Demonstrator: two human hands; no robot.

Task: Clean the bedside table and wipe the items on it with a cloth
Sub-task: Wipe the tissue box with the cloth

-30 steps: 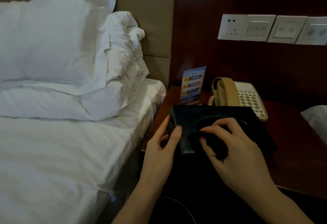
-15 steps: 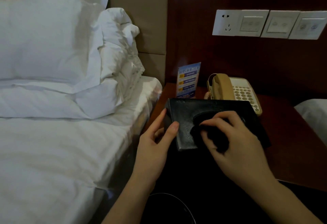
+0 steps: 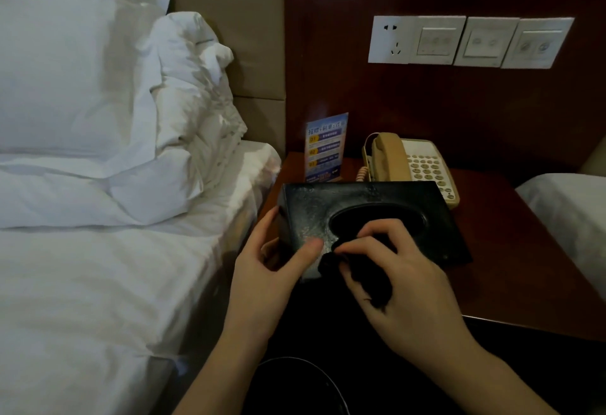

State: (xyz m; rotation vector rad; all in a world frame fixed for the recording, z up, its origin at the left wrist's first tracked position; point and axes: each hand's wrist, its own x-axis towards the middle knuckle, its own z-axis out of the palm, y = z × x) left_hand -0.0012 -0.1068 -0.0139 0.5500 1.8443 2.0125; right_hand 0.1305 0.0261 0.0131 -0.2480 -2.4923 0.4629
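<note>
The black tissue box [image 3: 370, 214] is steadied at the counter [image 3: 531, 283] edge, nine o'clock, by the left hand [image 3: 272, 270]; the dark cloth [image 3: 357, 270] is clenched in the right hand [image 3: 403, 283]. A hard rub could tip the box off.

Right hand [image 3: 406, 286] rubs apparently dark cloth [image 3: 367, 278] on box [image 3: 377, 199]

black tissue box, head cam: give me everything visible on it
The black tissue box is a flat rectangular case with a glossy, leather-like top and a dark oval opening; no tissue shows. It sits on the wooden bedside table, near its front left corner, in front of the beige phone and blue card. The left hand grips its near left corner; the right hand presses a dark cloth on its top.
</note>
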